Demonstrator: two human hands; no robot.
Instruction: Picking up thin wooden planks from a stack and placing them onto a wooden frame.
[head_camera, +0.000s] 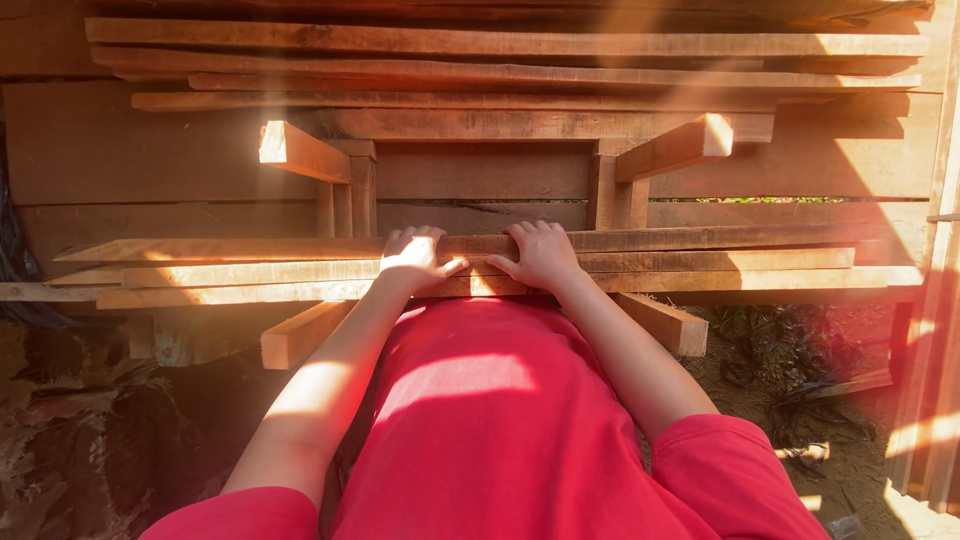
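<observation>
Left hand (412, 260): fingers curled together over far edge of top plank (700, 240) — thumb spread on its face.
Right hand (542, 255): same clamp, just beside.
Advice: widen hands before lifting — long plank may tip.

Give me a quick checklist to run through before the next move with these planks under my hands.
1. Left hand on the near stack of planks: ok, it lies flat on top, thumb at the near edge.
2. Right hand on the same stack: ok, fingers curl over the far edge.
3. Stack sits on both cross beams, left and right: ok.
4. Plank ends line up: not ok, the left ends are staggered.
5. Firm grip: cannot tell, the palms hide the contact.
6. Ground by the feet: cannot tell, dark scraps lie at the right and the feet are hidden.
</observation>
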